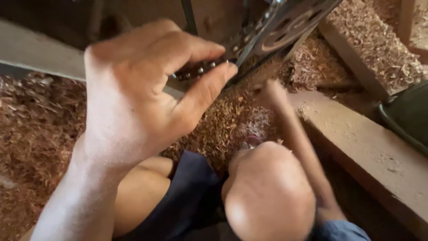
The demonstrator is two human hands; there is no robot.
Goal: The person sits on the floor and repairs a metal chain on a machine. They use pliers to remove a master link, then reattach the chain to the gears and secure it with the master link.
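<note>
Two bare hands at work, seen from above over a floor thick with reddish sawdust. Left hand raised near the top of the view, fingers curled and thumb pressed up from below, pinching a short run of saw chain between fingertips and thumb pad. Chain dark and studded with small bright rivets, running rightward from the grip onto a grey metal guide bar slanting up toward the upper right corner, slotted and scuffed. Right hand low in the view, closed in a fist around the lower part of a slim, round brownish tool, possibly a file with a wooden handle, blurred too much to tell for certain. Tool angled up and to the left, its tip just beside the chain and the underside of the bar; contact not clear. Thick squared timber lying to the right, pale and dusted with shavings, running from the middle of the view toward the lower right. Second timber well behind it, heaped with shavings. Dark green curved object at the right edge, resting against the near timber. Bare knee and dark blue shorts between the two forearms at the bottom.
</note>
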